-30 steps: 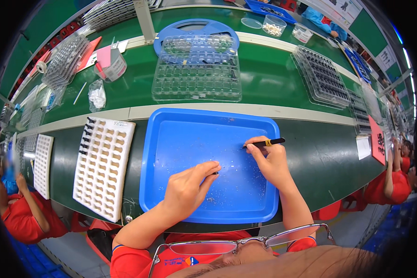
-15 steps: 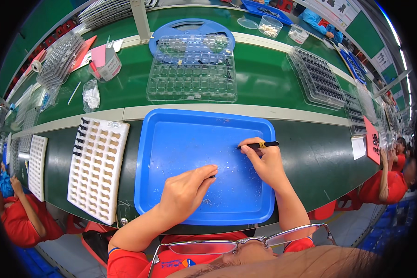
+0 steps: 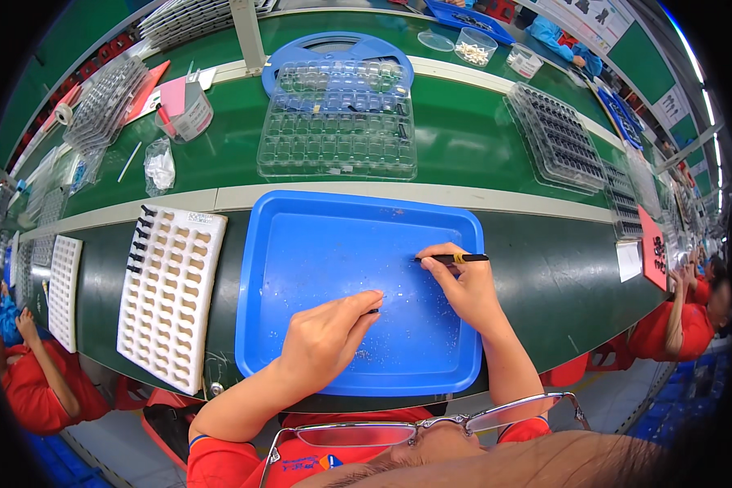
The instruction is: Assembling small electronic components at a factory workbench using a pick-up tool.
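Observation:
Over the blue tray (image 3: pixel 256 244), my left hand (image 3: pixel 321 337) pinches a small black part (image 3: pixel 374 311) that is mostly hidden by the fingers. My right hand (image 3: pixel 466 289), farther right above the same tray, grips a black pen-shaped tool with a yellow band (image 3: pixel 462 258). Its thin dark tip points left, apart from the left hand. Tiny pale bits are scattered over the tray's floor. Left of the tray lies a white foam holder (image 3: pixel 167 301) with rows of shaped hollows. Several black parts (image 3: pixel 141 240) sit in its far left column.
Beyond the tray, clear plastic blister trays (image 3: pixel 337 138) rest partly on a blue reel (image 3: pixel 342 45). A stack of trays with black parts (image 3: pixel 557 134) stands at far right. Another foam holder (image 3: pixel 65 293) lies farther left. Co-workers in red sit at both sides.
Both hands stay in nearly the same place, the left still on the small part. The pen-shaped tool has tilted slightly, its back end a little lower.

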The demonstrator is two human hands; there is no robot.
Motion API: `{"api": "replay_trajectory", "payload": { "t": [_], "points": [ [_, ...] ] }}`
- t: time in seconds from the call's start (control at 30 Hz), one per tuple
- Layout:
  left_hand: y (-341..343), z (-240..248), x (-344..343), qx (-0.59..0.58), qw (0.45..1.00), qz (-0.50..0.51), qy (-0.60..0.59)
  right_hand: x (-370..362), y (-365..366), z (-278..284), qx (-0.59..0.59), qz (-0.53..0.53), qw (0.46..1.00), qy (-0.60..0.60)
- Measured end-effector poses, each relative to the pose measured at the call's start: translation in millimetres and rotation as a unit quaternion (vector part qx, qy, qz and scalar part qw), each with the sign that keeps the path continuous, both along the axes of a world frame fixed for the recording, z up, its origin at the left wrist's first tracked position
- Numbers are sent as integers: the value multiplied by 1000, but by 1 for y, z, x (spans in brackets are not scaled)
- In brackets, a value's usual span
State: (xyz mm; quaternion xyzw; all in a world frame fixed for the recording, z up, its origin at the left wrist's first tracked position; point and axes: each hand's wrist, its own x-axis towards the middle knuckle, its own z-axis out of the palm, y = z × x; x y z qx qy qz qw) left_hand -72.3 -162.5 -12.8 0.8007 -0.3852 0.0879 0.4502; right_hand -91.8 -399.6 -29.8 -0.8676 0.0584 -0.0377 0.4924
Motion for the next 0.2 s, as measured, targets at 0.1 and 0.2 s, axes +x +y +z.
{"api": "replay_trajectory", "payload": {
  "t": [0.1, 0.2],
  "points": [
    [0, -1, 0, 1, 1000, -2, 1, 0, -2, -4, 8, 2, 1000, -10],
    [1, -2, 0, 4, 1000, -4, 4, 2, -2, -9, -7, 4, 998, -56]
  ]
}}
